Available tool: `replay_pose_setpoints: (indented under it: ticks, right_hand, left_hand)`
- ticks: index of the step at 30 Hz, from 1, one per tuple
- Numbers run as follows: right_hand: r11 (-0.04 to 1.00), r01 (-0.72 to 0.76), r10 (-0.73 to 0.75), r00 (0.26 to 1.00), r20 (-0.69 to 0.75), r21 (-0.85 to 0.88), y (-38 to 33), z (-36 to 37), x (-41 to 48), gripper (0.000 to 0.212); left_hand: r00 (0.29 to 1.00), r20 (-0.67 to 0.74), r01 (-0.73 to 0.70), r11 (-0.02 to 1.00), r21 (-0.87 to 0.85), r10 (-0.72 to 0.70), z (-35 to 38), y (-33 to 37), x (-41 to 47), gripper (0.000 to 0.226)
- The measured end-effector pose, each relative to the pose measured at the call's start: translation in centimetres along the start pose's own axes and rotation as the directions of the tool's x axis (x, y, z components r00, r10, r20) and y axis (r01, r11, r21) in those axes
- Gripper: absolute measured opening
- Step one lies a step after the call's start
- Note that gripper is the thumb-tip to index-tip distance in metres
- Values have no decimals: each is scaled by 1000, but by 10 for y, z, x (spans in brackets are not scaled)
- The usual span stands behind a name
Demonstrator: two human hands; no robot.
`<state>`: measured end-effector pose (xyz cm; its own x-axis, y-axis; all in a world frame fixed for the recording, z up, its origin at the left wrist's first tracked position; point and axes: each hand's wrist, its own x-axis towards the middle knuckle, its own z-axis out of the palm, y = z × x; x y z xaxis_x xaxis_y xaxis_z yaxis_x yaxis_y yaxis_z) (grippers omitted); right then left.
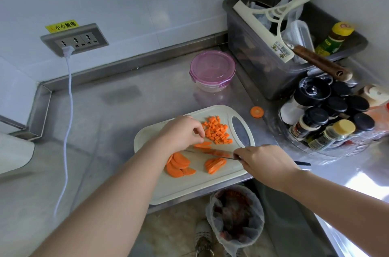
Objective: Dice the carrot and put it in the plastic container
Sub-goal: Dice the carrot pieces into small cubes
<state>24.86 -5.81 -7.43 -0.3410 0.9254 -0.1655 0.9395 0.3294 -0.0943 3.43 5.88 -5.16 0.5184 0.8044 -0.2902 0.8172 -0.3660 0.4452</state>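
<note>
- Far beyond the cutting board [168,185] and off to its left, I see a wall socket [74,39] with a white cord [68,109] hanging from it.
- My left hand [181,132] is over the board's middle, fingers curled down and pinching a few carrot sticks [202,145] flat against it.
- Half-round carrot slices [177,165] lie fanned on the board's near part, just under that wrist.
- Right of them on the board sits a bundle of cut strips [214,165].
- The diced carrot [216,130] is piled at the board's far end, beside its handle hole.
- The knife [216,154] lies across the board between sticks and strips.
- The plastic container [212,70], purple lid on, stands beyond the board's far edge, well apart.
- My right hand [263,161] wraps the knife's handle at the board's right edge.
- A round carrot end [257,111] lies just off the board's far right corner.
- A lined waste bin [235,216] stands on the floor below the board's near edge.
- Spice jars [328,113] cluster to the board's right.
</note>
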Motion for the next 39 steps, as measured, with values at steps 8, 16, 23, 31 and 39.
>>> replay_pose_setpoints:
  ticks: [8,16,23,31,39]
  right_hand:
    - [993,-4,-7,995,-95,-122,1,-2,0,28]
    - [999,-49,49,998,-32,7,13,-11,-22,19]
    - [921,-286,301,953,-17,266,14,-19,-30,28]
    - [886,-318,338,941,-3,337,3,-28,-23,23]
    - [879,-328,335,941,41,345,0,-31,-23,18]
  left_hand:
    - [998,65,-6,977,215,-8,23,2,10,18]
    - [986,-57,140,965,-223,-156,16,-15,12,5]
    - [974,-122,171,972,-163,-192,31,-7,-15,11]
    - [992,105,68,997,22,-70,59,12,-22,15]
    - [985,144,80,992,94,-93,60,13,-19,17]
